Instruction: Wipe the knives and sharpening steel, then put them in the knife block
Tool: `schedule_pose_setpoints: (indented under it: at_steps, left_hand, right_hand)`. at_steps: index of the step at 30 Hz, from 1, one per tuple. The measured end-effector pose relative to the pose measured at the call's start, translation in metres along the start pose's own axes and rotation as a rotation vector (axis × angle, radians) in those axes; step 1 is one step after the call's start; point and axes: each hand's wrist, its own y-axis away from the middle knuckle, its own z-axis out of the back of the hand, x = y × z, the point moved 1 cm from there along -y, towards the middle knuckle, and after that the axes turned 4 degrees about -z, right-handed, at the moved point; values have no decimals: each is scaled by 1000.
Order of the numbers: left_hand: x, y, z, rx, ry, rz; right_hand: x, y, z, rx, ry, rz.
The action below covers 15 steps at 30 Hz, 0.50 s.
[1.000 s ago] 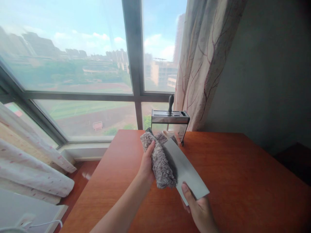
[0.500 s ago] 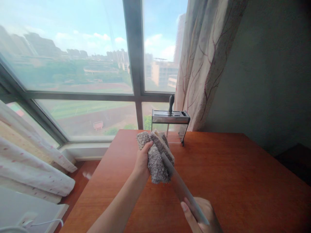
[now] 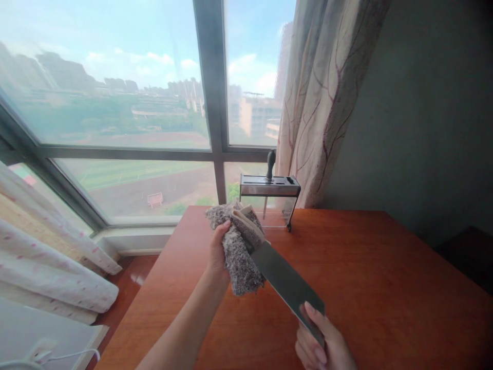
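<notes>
My left hand (image 3: 216, 252) grips a fluffy grey cloth (image 3: 236, 254), folded over the far end of a wide steel cleaver blade (image 3: 287, 282). A pale handle end of the cleaver pokes out of the cloth near the top. My right hand (image 3: 321, 341) pinches the near end of the blade between thumb and fingers. Both hands hold the cleaver slanted above the reddish wooden table (image 3: 365, 277), with the blade's dark flat side turned up.
A metal knife rack (image 3: 269, 192) with one black handle (image 3: 270, 163) in it stands at the table's far edge by the window. A patterned curtain (image 3: 323, 97) hangs to its right, a grey wall beyond. White curtains and a white surface lie low on the left.
The cleaver has been turned over between my hands, from its light flat face, through edge-on, to a darker face. The cloth has slid toward the far end of the blade.
</notes>
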Motion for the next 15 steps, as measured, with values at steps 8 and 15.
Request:
schedule_pose_setpoints:
  at_steps: [8,15]
  left_hand:
    - [-5,1,-1,39,25,0]
    - [-8,-6,-1,-27,-18,-94]
  right_hand:
    - [9,0,6,34,-106,-118]
    - [23,-2,2,-155,96,17]
